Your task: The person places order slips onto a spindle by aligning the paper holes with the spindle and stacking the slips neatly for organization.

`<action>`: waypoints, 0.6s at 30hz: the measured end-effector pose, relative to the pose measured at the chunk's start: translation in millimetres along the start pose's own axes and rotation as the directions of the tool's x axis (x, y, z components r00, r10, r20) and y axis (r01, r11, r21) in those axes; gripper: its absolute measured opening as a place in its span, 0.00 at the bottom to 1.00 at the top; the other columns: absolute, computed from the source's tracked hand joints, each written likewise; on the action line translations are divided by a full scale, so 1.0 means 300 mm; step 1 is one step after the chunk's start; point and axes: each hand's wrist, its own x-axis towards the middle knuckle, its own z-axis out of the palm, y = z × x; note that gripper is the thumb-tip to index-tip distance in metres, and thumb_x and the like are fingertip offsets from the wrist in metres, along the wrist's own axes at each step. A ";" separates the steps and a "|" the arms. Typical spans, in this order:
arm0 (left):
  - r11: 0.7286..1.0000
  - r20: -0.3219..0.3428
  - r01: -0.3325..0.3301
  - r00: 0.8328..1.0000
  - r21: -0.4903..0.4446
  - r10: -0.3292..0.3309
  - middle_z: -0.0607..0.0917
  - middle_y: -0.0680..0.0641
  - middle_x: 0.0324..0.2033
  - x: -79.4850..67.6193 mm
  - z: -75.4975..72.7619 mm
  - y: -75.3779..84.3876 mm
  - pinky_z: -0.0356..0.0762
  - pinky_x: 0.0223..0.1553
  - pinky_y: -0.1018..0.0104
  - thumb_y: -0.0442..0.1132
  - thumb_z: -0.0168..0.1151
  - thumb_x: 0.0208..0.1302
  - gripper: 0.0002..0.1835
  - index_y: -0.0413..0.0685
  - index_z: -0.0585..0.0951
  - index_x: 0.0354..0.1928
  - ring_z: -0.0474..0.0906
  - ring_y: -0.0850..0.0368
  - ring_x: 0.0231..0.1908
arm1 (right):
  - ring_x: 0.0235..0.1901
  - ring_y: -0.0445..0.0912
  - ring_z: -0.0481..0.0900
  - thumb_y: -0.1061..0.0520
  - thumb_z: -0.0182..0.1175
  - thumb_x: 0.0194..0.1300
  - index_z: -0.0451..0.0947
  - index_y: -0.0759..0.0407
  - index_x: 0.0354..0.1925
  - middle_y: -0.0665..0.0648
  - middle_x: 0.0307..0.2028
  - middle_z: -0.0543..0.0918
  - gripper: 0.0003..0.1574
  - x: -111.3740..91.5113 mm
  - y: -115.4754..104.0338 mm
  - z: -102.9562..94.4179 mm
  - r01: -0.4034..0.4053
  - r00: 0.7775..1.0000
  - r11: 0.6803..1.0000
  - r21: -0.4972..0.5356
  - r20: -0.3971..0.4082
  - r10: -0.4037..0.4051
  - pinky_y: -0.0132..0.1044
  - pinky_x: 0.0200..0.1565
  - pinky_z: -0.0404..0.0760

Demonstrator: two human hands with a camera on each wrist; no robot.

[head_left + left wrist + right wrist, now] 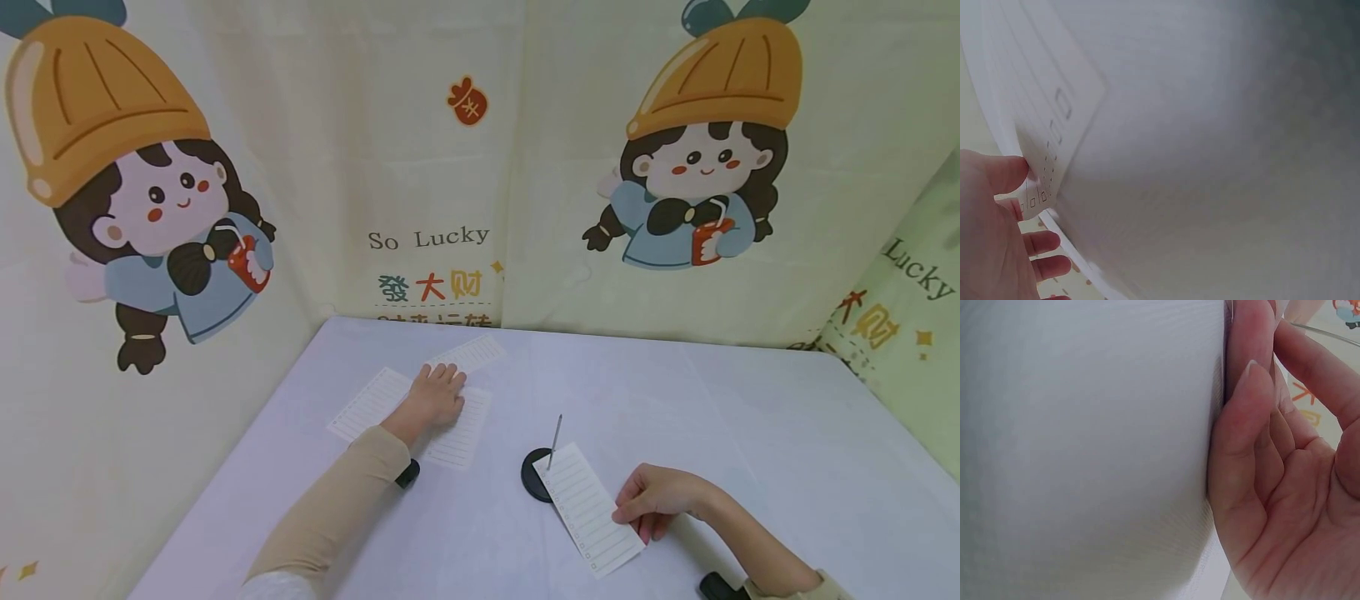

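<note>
My right hand pinches the lower right edge of a ruled white checklist slip between thumb and fingers. The slip's upper corner overlaps the round black base of a bill spike, whose thin metal rod stands up at that corner. Over to the left, my left hand reaches over several similar slips, fingers extended and slightly spread. In the left wrist view, the left thumb is right at a slip with a row of small checkboxes. The right wrist view shows the curled right-hand fingers close up.
One slip lies left of the left hand, another beyond it, and a third under its right side. A white cloth covers the table. Printed curtains hang behind it and at both sides.
</note>
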 end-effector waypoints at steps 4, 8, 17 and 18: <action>1.000 -0.018 0.001 1.000 0.003 -0.001 0.62 0.46 0.63 0.003 0.000 0.005 0.49 0.63 0.51 0.48 0.38 0.69 0.23 0.49 0.60 0.63 0.55 0.50 0.63 | 0.12 0.36 0.71 0.55 0.65 0.53 0.80 0.63 0.24 0.51 0.15 0.79 0.11 0.002 0.004 0.000 0.003 1.000 1.000 0.004 0.000 -0.003 0.23 0.15 0.68; 0.999 -0.051 -0.010 0.999 0.038 0.012 0.62 0.45 0.62 0.001 -0.002 0.008 0.49 0.64 0.52 0.47 0.38 0.69 0.23 0.49 0.59 0.63 0.56 0.50 0.63 | 0.12 0.36 0.71 0.55 0.65 0.53 0.80 0.63 0.23 0.51 0.15 0.78 0.12 0.002 0.005 -0.001 0.010 1.000 1.000 0.009 0.004 -0.010 0.23 0.15 0.68; 0.991 -0.075 -0.028 0.996 0.131 0.038 0.64 0.47 0.59 0.000 -0.013 0.014 0.50 0.63 0.53 0.47 0.37 0.69 0.21 0.53 0.61 0.62 0.57 0.52 0.61 | 0.12 0.36 0.71 0.55 0.65 0.53 0.79 0.64 0.22 0.50 0.14 0.78 0.13 -0.002 0.000 -0.001 0.013 1.000 1.000 0.012 0.002 -0.013 0.23 0.15 0.68; 0.990 -0.075 -0.029 0.996 0.138 0.040 0.64 0.48 0.59 0.000 -0.013 0.015 0.51 0.63 0.53 0.47 0.37 0.70 0.20 0.54 0.61 0.62 0.57 0.52 0.60 | 0.12 0.36 0.71 0.55 0.65 0.53 0.79 0.64 0.22 0.51 0.14 0.78 0.12 -0.002 -0.001 -0.001 0.010 1.000 1.000 0.009 0.001 -0.010 0.23 0.15 0.68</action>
